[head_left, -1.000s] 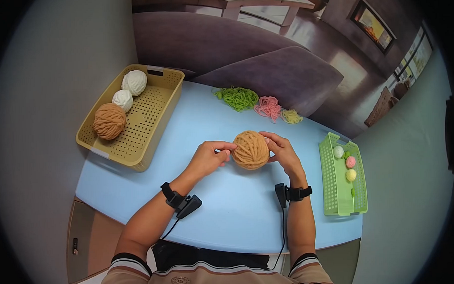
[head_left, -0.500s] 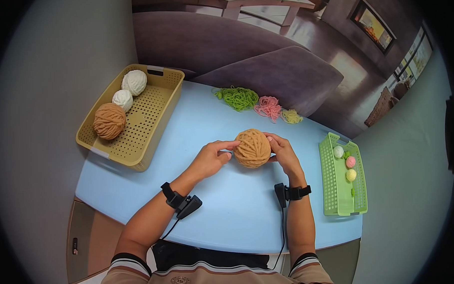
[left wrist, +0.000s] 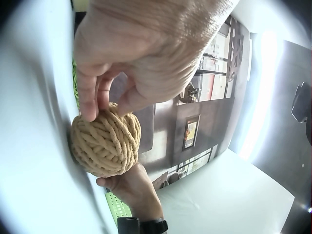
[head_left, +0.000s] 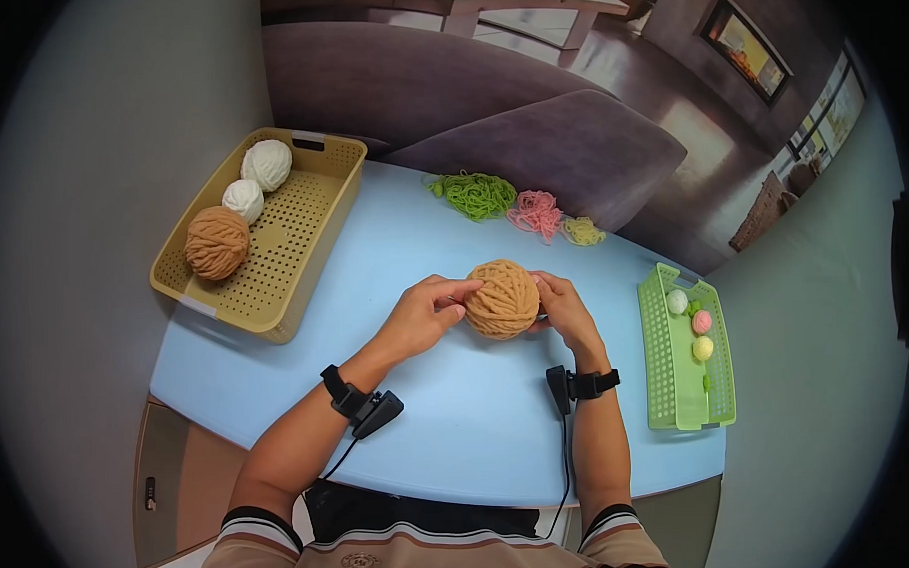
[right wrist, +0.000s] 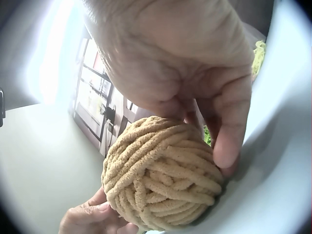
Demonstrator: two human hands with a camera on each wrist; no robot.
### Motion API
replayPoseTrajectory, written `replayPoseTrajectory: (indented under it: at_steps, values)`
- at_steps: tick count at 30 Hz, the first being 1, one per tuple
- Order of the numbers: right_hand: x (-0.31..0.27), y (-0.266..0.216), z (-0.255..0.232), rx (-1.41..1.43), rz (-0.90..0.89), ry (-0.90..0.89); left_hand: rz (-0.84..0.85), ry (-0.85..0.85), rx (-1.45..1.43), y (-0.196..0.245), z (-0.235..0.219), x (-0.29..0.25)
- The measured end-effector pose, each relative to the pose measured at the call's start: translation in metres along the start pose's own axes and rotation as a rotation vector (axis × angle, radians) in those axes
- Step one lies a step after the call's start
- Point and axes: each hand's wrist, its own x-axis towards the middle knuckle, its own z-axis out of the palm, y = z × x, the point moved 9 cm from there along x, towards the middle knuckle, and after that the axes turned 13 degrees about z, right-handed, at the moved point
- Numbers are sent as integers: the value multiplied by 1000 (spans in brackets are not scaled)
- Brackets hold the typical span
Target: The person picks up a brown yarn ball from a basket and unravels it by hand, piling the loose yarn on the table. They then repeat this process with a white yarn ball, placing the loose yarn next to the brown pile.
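A tan ball of thick yarn (head_left: pixel 502 299) is between my two hands over the middle of the blue table (head_left: pixel 439 425). From the left, my left hand (head_left: pixel 419 318) pinches at the ball's surface with thumb and fingertips; the left wrist view shows them pressed into its strands (left wrist: pixel 107 144). On the opposite side my right hand (head_left: pixel 570 312) holds the ball with its fingers curled against it. Up close in the right wrist view, thick wound strands (right wrist: pixel 163 175) show, with some fingertips hidden behind the ball.
At the left, a tan basket (head_left: pixel 318 254) contains a brown yarn ball (head_left: pixel 218 242) and two white ones (head_left: pixel 267 165). A green basket (head_left: pixel 660 367) with small balls stands right. Green (head_left: pixel 478 195), pink (head_left: pixel 536 216) and yellow (head_left: pixel 583 230) loose yarn lies along the back.
The ball has turned a little between the hands and shifted only slightly. My left fingertips have moved further onto its upper left side. The baskets and loose yarn stay put.
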Motion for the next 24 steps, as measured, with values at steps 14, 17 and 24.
replayPoseTrajectory:
  at_steps: [14,17,24]
  values:
    - [7,10,-2,27,39,44,46,64,4,6,-6,2]
    - [8,11,2,21,46,29,24,64,-7,12,-8,2]
    - [1,6,6,113,41,9,16,131,68,1,-16,3]
